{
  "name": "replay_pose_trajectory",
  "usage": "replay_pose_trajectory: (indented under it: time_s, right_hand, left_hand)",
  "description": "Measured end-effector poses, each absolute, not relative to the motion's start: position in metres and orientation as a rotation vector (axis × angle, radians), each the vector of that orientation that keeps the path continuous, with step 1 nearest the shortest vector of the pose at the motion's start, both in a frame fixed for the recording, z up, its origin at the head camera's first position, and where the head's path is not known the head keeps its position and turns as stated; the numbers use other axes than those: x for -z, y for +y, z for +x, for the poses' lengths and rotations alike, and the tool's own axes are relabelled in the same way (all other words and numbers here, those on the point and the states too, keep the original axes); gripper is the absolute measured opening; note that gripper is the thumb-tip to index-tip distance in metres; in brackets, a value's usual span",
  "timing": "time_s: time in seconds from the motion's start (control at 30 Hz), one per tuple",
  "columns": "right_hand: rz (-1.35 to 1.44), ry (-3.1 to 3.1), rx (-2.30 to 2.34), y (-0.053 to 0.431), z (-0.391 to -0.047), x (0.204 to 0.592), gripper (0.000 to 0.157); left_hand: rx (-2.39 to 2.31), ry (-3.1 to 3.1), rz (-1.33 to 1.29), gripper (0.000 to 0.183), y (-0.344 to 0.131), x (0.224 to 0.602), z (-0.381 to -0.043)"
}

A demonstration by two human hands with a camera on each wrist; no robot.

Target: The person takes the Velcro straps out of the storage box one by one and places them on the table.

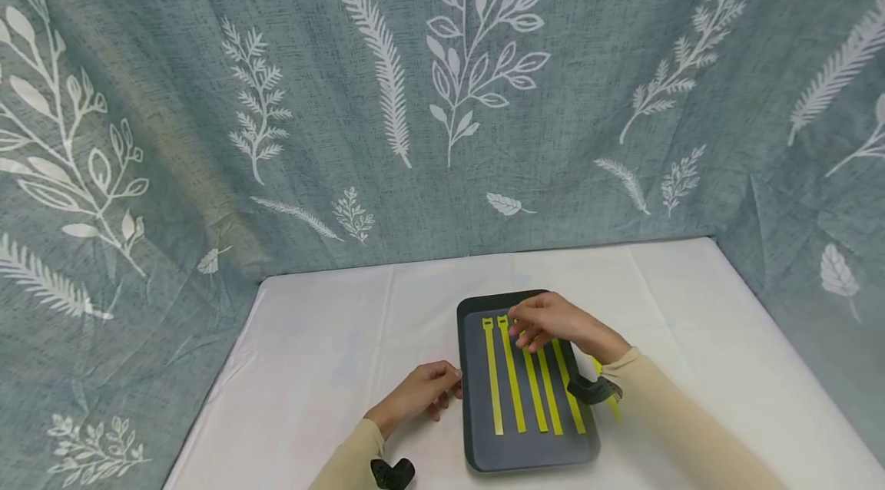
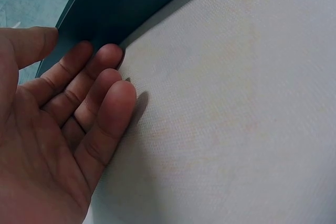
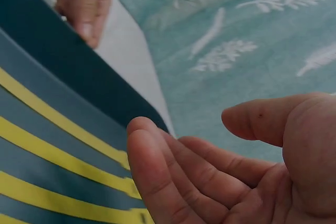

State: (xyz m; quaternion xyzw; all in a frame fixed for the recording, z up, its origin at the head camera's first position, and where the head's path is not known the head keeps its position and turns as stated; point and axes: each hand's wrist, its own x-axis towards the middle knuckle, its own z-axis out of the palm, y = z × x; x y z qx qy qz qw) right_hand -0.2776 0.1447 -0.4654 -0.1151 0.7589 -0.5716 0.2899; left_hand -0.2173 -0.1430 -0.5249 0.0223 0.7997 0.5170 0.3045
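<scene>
A dark grey rectangular tray [image 1: 532, 456] lies on the white cloth, with several yellow hook-and-loop cable ties [image 1: 494, 379] side by side in it. Each visible tie head has a small slot. My right hand [image 1: 546, 319] hovers over the heads at the tray's far end, its fingers loosely bent and nothing between them; it hides some of the heads. Beside the tray's left wall, my left hand [image 1: 420, 392] rests with relaxed fingers. In the left wrist view its fingertips [image 2: 113, 59] are close to the tray's outer wall [image 2: 136, 3]; whether they touch cannot be told.
More yellow strap [image 1: 614, 407] lies on the cloth right of the tray, partly behind the right wrist's black band [image 1: 588, 390]. White tablecloth [image 1: 332, 367] spreads on both sides. A blue-green curtain [image 1: 442, 190] with white leaf prints hangs behind and at both sides.
</scene>
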Motion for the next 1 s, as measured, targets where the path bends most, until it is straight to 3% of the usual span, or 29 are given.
replay_pose_trajectory:
  time_s: [0.43, 1.0]
  right_hand:
    - [-0.222, 1.978, 1.52, 0.121, -0.267, 0.499, 0.041]
    - [-0.183, 1.957, 1.489, 0.104, -0.256, 0.51, 0.037]
  left_hand:
    - [-1.399, 2.093, 0.072, 0.034, -0.144, 0.526, -0.219]
    - [-1.391, 2.091, 0.083, 0.037, -0.143, 0.523, -0.217]
